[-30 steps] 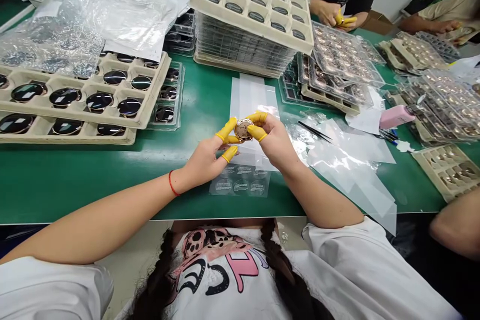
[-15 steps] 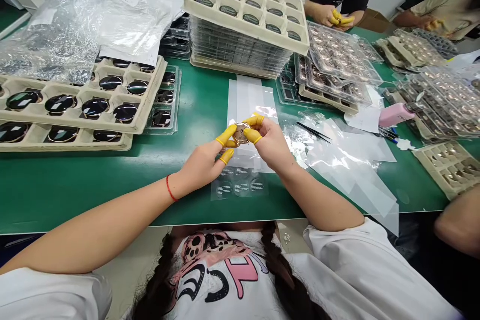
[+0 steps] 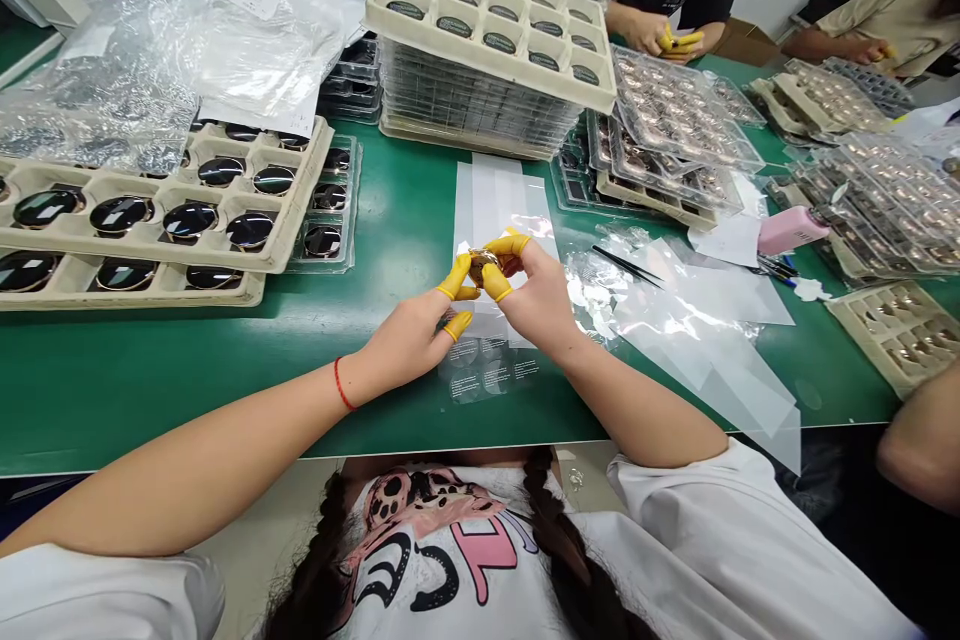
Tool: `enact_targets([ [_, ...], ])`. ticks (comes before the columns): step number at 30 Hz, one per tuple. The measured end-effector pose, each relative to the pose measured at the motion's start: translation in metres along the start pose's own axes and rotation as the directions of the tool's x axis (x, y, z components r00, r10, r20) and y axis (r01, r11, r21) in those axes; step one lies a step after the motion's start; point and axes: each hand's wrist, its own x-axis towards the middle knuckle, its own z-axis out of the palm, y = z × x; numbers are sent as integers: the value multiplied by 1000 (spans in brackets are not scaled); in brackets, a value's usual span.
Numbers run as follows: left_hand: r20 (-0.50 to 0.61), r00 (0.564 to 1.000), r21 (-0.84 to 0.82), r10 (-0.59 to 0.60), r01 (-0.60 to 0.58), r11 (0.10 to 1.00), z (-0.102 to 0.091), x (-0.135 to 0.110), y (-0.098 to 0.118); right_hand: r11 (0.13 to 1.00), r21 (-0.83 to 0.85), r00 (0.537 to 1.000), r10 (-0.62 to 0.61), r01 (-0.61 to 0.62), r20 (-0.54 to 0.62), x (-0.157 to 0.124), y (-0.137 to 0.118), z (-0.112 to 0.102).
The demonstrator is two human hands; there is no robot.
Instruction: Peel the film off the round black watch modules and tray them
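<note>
Between my two hands is a small round gold-rimmed watch case (image 3: 478,268), tilted and partly covered by my fingers. My left hand (image 3: 412,328), in yellow finger cots and with a red cord on the wrist, pinches its left side. My right hand (image 3: 541,298), also in yellow finger cots, grips its right side with thumb and fingers. Below the hands lies a clear sheet of round labels (image 3: 491,382) with white print. Translucent film strips (image 3: 499,200) lie flat under and beyond the watch case.
Trays of dark round watch faces (image 3: 296,245) stand at left, partly under plastic bags (image 3: 255,30). A tall tray stack (image 3: 480,110) stands ahead. Black tweezers (image 3: 628,265), loose film (image 3: 705,320) and a pink bottle (image 3: 793,230) lie right. Co-workers' hands (image 3: 679,42) show beyond.
The watch case has turned in my fingers, from its flat face showing to a more edge-on tilt. My left fingers have shifted slightly, and the clear label sheet has slid a little right.
</note>
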Motion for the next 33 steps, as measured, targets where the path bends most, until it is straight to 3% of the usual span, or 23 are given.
enact_targets([
  [3, 13, 1000, -98, -27, 28, 995, 1, 1, 1, 992, -75, 994, -108, 106, -15, -5, 1, 3],
  [6, 56, 995, -339, -82, 96, 936, 1, 3, 4, 982, -116, 988, -150, 151, 21, -9, 3, 6],
  [11, 116, 975, -740, -191, 213, 638, 0, 11, 8, 966, -120, 968, -213, 230, 136, -10, 4, 6],
  [13, 150, 964, -812, -221, 248, 529, -1, 13, 7, 960, -115, 963, -241, 255, 122, -7, 4, 3],
  [15, 177, 955, -829, -238, 275, 487, -2, 14, 6, 962, -118, 969, -237, 244, 75, -3, 4, -2],
  [17, 189, 953, -819, -238, 287, 498, -3, 14, 4, 976, -116, 982, -179, 184, 54, 2, 5, -7],
  [19, 190, 956, -777, -223, 286, 561, -3, 12, 1, 994, -69, 990, -73, 82, 122, 6, 7, -11],
  [22, 190, 967, -694, -171, 255, 673, -1, 9, -3, 989, 83, 961, 94, -120, 261, 11, 12, -11],
  [24, 176, 975, -689, -139, 223, 689, 1, 8, -5, 964, 172, 944, 147, -205, 296, 12, 15, -9],
  [28, 140, 984, -725, -111, 178, 665, 1, 8, -6, 949, 213, 910, 135, -232, 392, 12, 14, -12],
  [33, 200, 980, -705, -15, 154, 692, -5, 9, -3, 981, 125, 860, 65, -147, 507, 15, 10, -23],
])
